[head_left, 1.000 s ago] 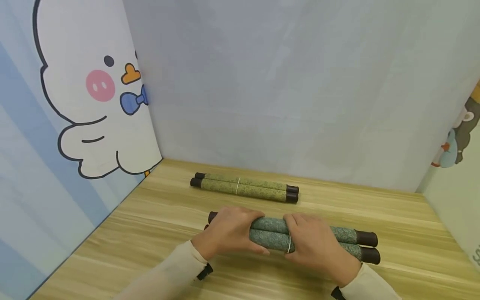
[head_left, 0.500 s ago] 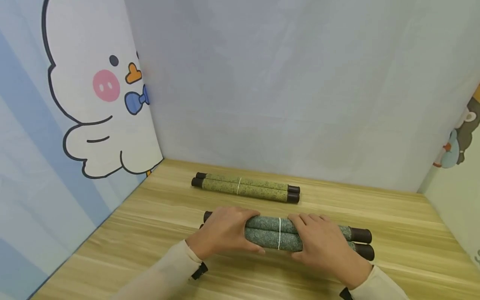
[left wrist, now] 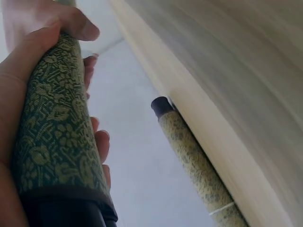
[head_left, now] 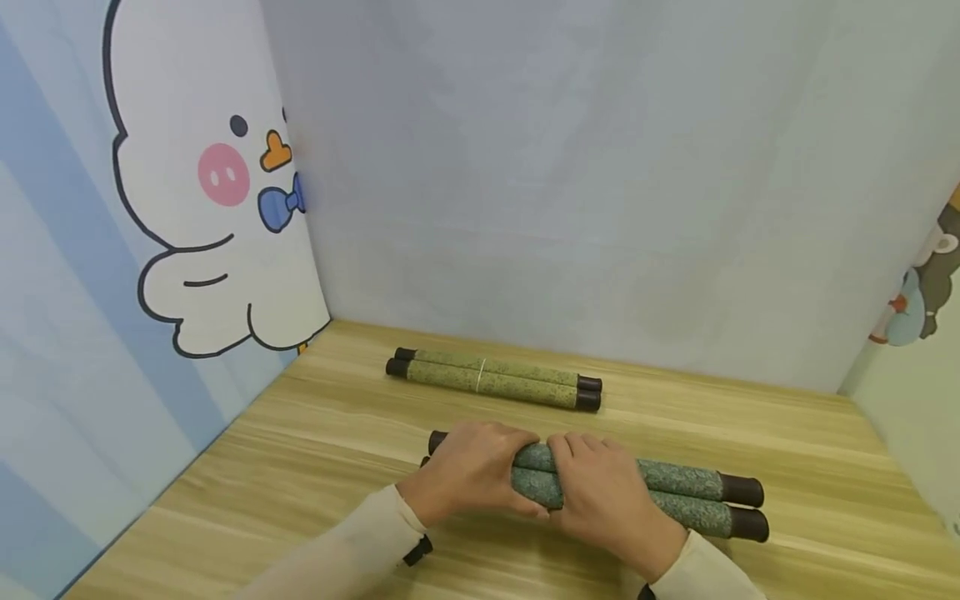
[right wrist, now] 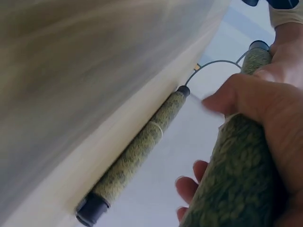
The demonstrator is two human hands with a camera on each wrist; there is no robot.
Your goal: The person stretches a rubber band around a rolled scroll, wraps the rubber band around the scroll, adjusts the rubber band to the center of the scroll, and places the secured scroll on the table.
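A green patterned scroll (head_left: 690,482), two rolls side by side with dark end caps, is gripped by both hands near its middle. The left hand (head_left: 476,468) curls over its left part, thumb on the near side and fingers at the far side. Close beside it, the right hand (head_left: 603,493) wraps the middle the same way, their thumbs nearly touching. In the left wrist view the scroll (left wrist: 57,123) appears above the table. The white string around it is hidden. Farther back lies a yellow-green scroll (head_left: 450,373), also two rolls, tied with white string.
The wood-grain table (head_left: 300,433) runs back to a grey-white cloth wall (head_left: 570,167). A blue and white cartoon-printed cloth (head_left: 180,283) closes the left side, and a pale printed panel (head_left: 911,392) stands at the right.
Over the last half second the right hand has slid left along the green scroll, covering its white string and closing on the left hand. The scroll has shifted slightly right. The yellow-green scroll stays put.
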